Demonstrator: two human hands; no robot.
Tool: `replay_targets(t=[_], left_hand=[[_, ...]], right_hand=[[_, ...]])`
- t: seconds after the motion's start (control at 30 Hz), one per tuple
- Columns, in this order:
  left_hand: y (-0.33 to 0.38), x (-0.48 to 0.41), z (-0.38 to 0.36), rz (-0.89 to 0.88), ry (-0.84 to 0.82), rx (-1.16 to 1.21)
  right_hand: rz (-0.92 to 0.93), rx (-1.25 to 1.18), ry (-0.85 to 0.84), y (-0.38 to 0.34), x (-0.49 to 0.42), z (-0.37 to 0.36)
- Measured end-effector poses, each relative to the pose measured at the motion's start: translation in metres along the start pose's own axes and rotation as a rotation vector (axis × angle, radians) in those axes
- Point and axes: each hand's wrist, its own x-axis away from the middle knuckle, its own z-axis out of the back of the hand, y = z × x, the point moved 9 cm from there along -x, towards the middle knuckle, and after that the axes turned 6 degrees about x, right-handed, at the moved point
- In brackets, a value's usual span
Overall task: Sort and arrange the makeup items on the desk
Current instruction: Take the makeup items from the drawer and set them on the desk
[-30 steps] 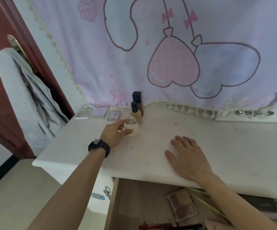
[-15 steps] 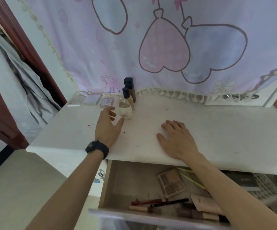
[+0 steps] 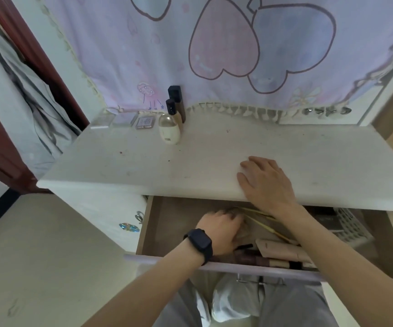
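Note:
On the white desk (image 3: 120, 166) a cream bottle with a clear cap (image 3: 169, 131) stands in front of two black-capped foundation bottles (image 3: 173, 109). Three flat compacts (image 3: 145, 122) lie in a row to their left. Below the desk top the drawer (image 3: 165, 223) is pulled out. My left hand (image 3: 219, 228), with a black watch on its wrist, is down in the drawer, its fingers curled over a brownish eyeshadow palette that it mostly hides. My right hand (image 3: 266, 182) rests flat on the desk's front edge.
In the drawer lie a pink flat case (image 3: 282, 250), dark pencils and tubes (image 3: 261, 259) along the front wall, thin yellow sticks (image 3: 268, 226) and a white mesh basket (image 3: 351, 227) at the right. A printed cloth hangs behind the desk. A door with hanging clothes is on the left.
My left hand let go of the cream bottle, left the desk top and went down into the open drawer. The view tilted down. My right hand stayed on the desk.

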Motion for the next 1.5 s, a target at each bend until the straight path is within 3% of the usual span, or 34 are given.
replay_targets(t=[0.07, 0.13, 0.43, 0.6, 0.7, 0.77, 0.9, 1.0, 1.37, 1.5], left_hand=[[-0.013, -0.004, -0.021, 0.129, -0.125, 0.011], [-0.018, -0.007, -0.029, 0.179, -0.116, 0.069], [-0.026, -0.009, -0.023, 0.168, -0.129, 0.059], [-0.035, 0.01, 0.011, 0.218, -0.103, 0.244], [-0.031, 0.019, 0.037, 0.192, -0.03, 0.41], [-0.027, 0.022, 0.054, 0.18, 0.032, 0.576], [-0.019, 0.016, 0.08, 0.145, 0.142, 0.77], [-0.011, 0.008, 0.087, 0.129, 0.192, 0.856], [-0.042, 0.023, 0.082, 0.26, 0.318, 1.16], [-0.067, 0.041, 0.092, 0.324, 0.358, 1.184]], right_hand=[[-0.003, -0.022, 0.001, 0.004, 0.005, -0.001], [-0.008, -0.025, 0.009, 0.001, 0.004, -0.003], [0.012, -0.036, 0.026, -0.002, 0.007, -0.003], [0.045, -0.376, 0.099, 0.014, 0.032, 0.025], [0.051, -0.456, 0.136, 0.044, 0.075, 0.041], [-0.003, -0.389, 0.022, 0.077, 0.094, 0.034], [-0.067, 0.109, -0.408, 0.139, 0.11, -0.013], [-0.072, 0.244, -0.567, 0.156, 0.113, -0.033], [-0.021, 0.288, -0.566, 0.147, 0.111, -0.032], [-0.03, 0.114, -0.616, 0.133, 0.12, -0.02]])
